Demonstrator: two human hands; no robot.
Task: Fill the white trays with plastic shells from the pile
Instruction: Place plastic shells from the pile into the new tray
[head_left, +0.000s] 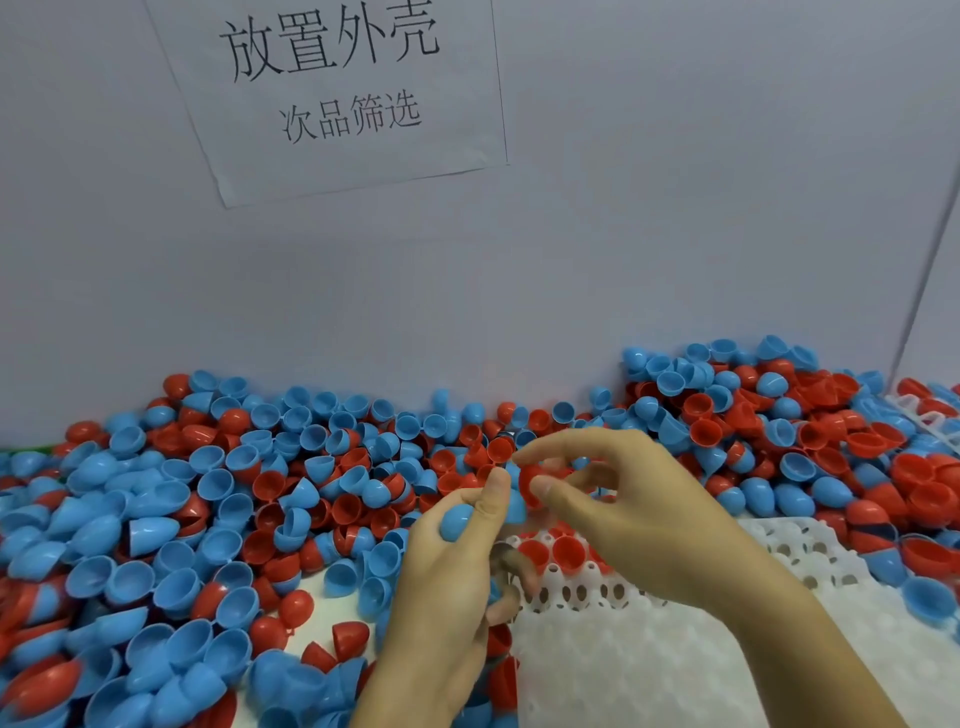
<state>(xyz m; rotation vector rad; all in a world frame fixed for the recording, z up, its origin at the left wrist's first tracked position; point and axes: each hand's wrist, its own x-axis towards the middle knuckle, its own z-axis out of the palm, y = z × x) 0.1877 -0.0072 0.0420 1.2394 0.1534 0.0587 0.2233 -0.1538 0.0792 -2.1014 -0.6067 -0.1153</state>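
The left hand (457, 551) is cupping a blue shell (457, 519); the right hand (613, 499) fingers are pinching a red shell (530, 483). Only a few red shells are sitting at the white tray's (649, 670) 12 o'clock edge; the pile (208, 509) at 9 o'clock looks barely touched.

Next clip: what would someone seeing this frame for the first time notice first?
First, the huge pile of red and blue plastic half-shells spread along the grey wall, left to right. Next, the two hands at centre: the left hand grips a blue shell, the right hand pinches a red shell above the white perforated tray. A paper sign with Chinese characters hangs above.
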